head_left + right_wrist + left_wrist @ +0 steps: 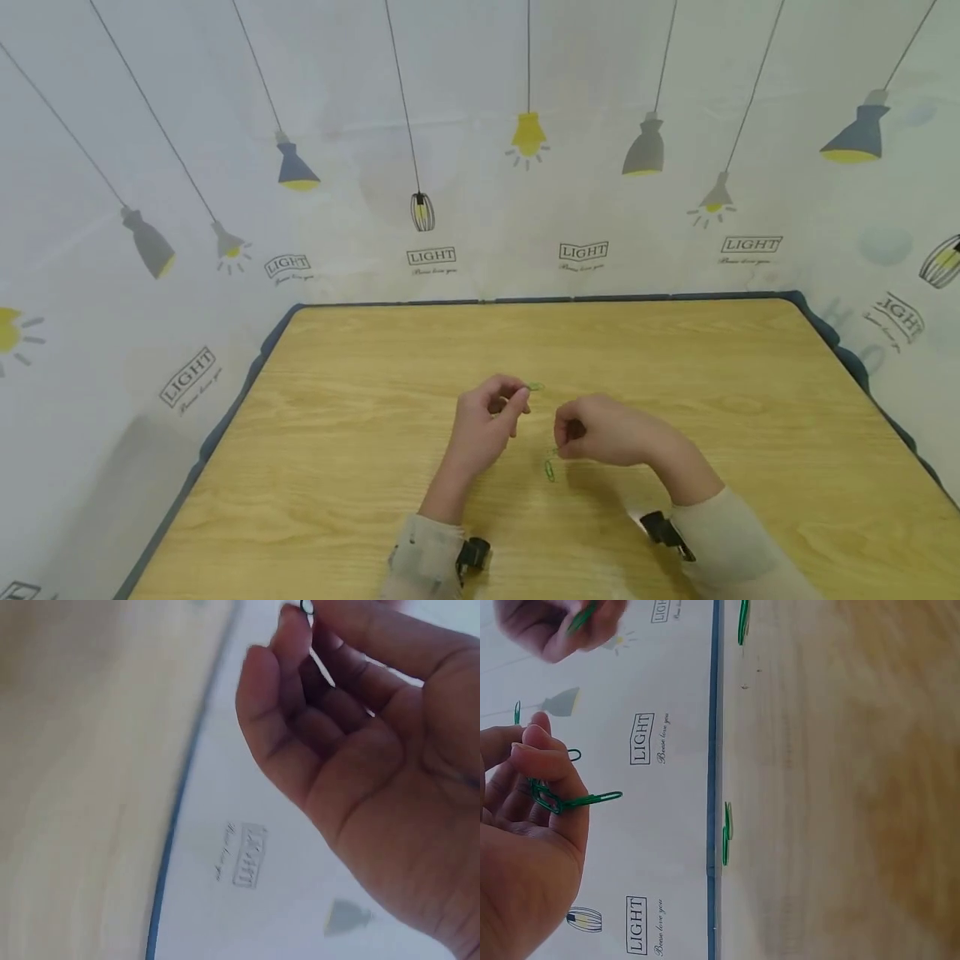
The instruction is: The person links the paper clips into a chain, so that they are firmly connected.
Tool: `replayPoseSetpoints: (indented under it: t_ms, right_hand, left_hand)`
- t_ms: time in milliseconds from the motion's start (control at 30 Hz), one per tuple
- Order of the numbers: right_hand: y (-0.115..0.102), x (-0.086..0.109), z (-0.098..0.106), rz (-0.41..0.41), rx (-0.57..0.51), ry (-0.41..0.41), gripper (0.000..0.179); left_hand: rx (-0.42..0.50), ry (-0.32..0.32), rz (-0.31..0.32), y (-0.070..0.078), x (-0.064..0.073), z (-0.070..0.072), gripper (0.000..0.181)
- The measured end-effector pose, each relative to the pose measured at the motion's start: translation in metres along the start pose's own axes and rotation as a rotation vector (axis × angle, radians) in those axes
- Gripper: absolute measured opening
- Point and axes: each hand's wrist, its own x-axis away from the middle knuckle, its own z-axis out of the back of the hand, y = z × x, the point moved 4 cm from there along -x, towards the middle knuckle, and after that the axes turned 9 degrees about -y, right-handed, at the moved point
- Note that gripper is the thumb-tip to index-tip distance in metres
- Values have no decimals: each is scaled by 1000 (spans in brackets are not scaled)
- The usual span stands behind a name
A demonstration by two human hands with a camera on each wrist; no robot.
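My left hand (483, 425) pinches a thin green paper clip (534, 387) between thumb and fingertips, its end poking out to the right. In the left wrist view, several green paper clips (592, 799) hang together across the curled fingers of that hand. To the right, my right hand (611, 429) pinches another green paper clip (582, 616); in the right wrist view only its small looped end shows at the fingertips. Just below the right fingertips in the head view is a green paper clip (550, 471). The two hands are apart, above the table.
Green paper clips (726, 834) lie on the wooden table (360, 433). A dark blue edge (615, 298) borders the tabletop. Behind it rises a pale wall covering (480, 167) printed with lamps. Small black devices (474, 552) are strapped at both sleeves.
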Motion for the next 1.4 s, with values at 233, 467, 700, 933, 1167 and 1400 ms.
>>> replayPoseSetpoints:
  t_ms: [233, 467, 700, 933, 1167, 1400]
  right_hand:
    - [-4, 7, 32, -38, -130, 328, 13]
    - [-10, 8, 29, 3, -365, 447, 28]
    - [-16, -2, 22, 1, -542, 483, 26]
    - [-16, -5, 21, -40, -520, 553, 26]
    - [-17, -4, 21, -57, -513, 577, 26]
    - [-20, -6, 21, -84, -471, 547, 20]
  left_hand:
    - [-19, 18, -16, 4, 0, 0, 19]
    - [-32, -4, 4, 5, 3, -3, 18]
    - [-31, 15, 0, 5, 4, 1, 19]
    - [-47, 29, -26, 5, 3, 6, 20]
    - [-131, 48, -104, 9, 3, 3, 17]
    - [-203, 85, -154, 14, 3, 4, 18]
